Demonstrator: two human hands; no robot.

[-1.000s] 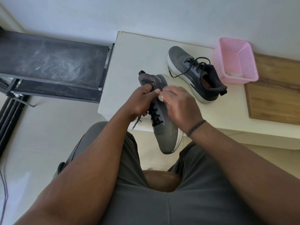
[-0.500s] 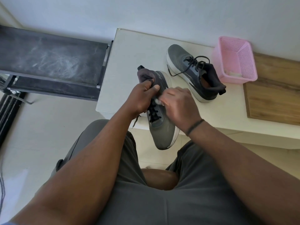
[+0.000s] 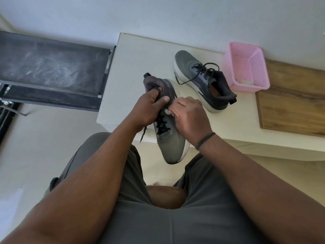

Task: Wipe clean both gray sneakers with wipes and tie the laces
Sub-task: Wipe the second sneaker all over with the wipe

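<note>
Two sneakers: one held sneaker (image 3: 168,138) in the hands, its toe hanging past the near edge of the white table (image 3: 130,67) over the lap; the second sneaker (image 3: 202,80) lies on the table near its far edge, laces loose, just beside the pink basket (image 3: 246,67)
Left hand (image 3: 147,110): curled round the held sneaker's collar and tongue; a lace end dangles beneath it
Right hand (image 3: 190,117): fingers bent against the shoe's side, pinching what seems to be a white wipe (image 3: 168,112); only a small scrap shows
Surface: white table with its left corner toward the dark bench (image 3: 52,67); a wooden board (image 3: 292,103) covers the right end; the basket stands at the far edge, touching the board's far corner, with something pale inside
Room: pale wall (image 3: 158,14) behind the table; light tiled floor (image 3: 35,138) at left; the bench top is dusty and scuffed
Person: seated, gray shorts; dark band on the right wrist
</note>
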